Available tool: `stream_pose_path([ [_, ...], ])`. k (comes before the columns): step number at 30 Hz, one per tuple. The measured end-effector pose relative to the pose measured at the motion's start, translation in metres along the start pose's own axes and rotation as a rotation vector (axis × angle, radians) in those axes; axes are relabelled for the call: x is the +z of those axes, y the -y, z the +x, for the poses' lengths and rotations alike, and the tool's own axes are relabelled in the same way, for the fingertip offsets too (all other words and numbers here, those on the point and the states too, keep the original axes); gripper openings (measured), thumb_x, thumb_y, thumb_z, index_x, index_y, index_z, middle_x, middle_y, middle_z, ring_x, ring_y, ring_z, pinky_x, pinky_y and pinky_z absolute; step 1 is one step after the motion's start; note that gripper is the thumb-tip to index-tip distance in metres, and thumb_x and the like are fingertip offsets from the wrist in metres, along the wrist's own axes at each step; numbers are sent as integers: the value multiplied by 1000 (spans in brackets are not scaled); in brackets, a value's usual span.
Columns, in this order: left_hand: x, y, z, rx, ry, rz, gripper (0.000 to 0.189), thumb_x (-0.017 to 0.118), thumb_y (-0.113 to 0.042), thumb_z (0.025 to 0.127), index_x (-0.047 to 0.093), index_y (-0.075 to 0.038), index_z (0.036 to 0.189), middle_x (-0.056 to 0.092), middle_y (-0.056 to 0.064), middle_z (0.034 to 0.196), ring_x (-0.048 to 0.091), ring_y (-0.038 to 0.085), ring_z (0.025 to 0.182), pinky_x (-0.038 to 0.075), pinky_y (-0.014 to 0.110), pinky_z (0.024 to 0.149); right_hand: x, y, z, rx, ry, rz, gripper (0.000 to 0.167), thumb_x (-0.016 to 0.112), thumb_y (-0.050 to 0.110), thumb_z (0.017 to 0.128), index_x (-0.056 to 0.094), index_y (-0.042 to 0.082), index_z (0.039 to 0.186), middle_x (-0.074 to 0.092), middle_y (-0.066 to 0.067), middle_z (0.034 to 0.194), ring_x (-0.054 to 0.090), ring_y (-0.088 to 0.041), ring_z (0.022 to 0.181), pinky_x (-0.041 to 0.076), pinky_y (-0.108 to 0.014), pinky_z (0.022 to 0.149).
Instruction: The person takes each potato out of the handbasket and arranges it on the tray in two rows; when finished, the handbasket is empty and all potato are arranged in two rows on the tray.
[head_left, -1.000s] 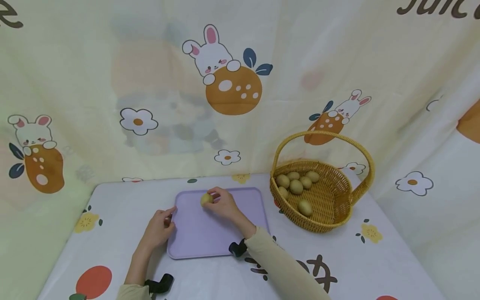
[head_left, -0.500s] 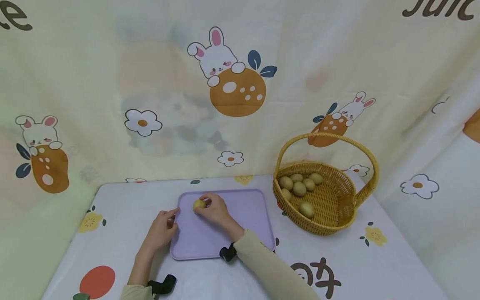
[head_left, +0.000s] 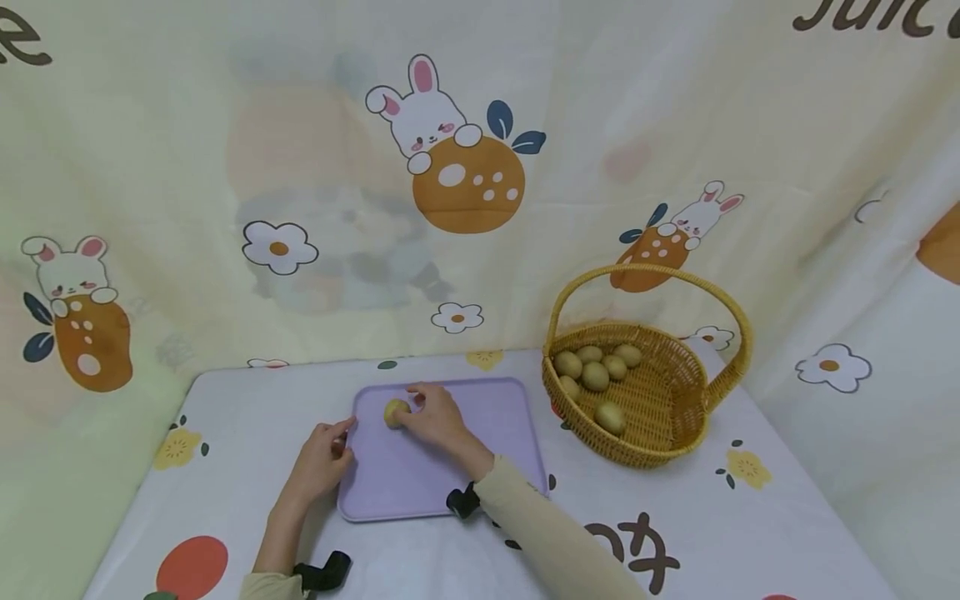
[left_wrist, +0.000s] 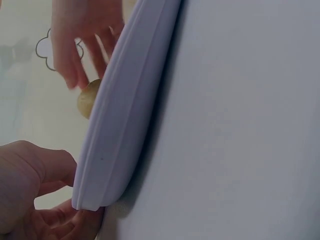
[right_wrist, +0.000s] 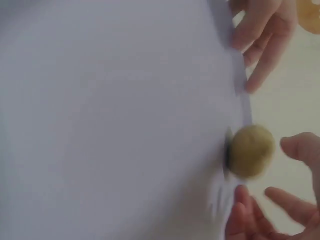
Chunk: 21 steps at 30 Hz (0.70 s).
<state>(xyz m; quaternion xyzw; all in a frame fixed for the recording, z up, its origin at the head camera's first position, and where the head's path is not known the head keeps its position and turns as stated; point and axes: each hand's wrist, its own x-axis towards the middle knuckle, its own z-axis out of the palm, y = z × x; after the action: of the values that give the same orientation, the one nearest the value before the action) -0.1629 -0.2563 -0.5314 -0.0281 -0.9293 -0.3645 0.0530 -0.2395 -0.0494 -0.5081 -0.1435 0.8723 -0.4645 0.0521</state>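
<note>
A small rounded yellow-brown fruit, kiwi-like point(head_left: 393, 413), sits near the upper left of a lavender tray point(head_left: 399, 510). My right hand point(head_left: 438, 419) is beside it, and in the right wrist view its thumb point(right_wrist: 299, 145) and fingers are spread, with a gap between them and the fruit point(right_wrist: 252, 151). On the tray's left side, my left hand point(head_left: 318, 460) touches the rim with thumb and index finger set apart along it. In the left wrist view these fingers meet the tray's edge point(left_wrist: 117, 110), with the fruit partly hidden behind that edge.
A woven basket point(head_left: 660, 454) with a tall handle stands right of the tray. Several similar greenish-brown fruits point(head_left: 596, 377) lie in its left half. A printed cloth point(head_left: 247, 450) covers the table, and a patterned curtain point(head_left: 337, 150) hangs behind it.
The right hand carried the fruit left and slightly nearer across the tray, then its fingers parted from it. The left hand stayed at the rim. The head view shifted slightly.
</note>
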Motion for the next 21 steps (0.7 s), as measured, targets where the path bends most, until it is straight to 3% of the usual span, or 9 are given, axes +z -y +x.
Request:
stream_pose_path([
  [5, -2, -1, -2, 2, 5, -6, 51, 62, 5, 82, 55, 10, 132, 57, 21, 102, 60, 26, 83, 50, 40, 75, -34, -2, -3, -39, -52, -16, 47, 73, 27, 84, 66, 3, 124, 64, -17, 108, 64, -25, 89, 50, -35, 76],
  [12, -3, -2, -3, 3, 5, -8, 51, 61, 6, 81, 56, 11, 131, 57, 22, 102, 61, 27, 83, 50, 40, 75, -94, -5, -11, -11, -86, 31, 47, 73, 25, 86, 63, 6, 128, 66, -17, 111, 66, -26, 90, 53, -38, 79],
  [21, -3, -5, -4, 1, 7, -12, 51, 61, 6, 81, 55, 11, 132, 56, 24, 104, 60, 27, 83, 50, 40, 74, -174, -24, -35, -1, -105, -6, 44, 68, 21, 90, 61, 4, 130, 66, -19, 110, 64, -29, 94, 52, -40, 81],
])
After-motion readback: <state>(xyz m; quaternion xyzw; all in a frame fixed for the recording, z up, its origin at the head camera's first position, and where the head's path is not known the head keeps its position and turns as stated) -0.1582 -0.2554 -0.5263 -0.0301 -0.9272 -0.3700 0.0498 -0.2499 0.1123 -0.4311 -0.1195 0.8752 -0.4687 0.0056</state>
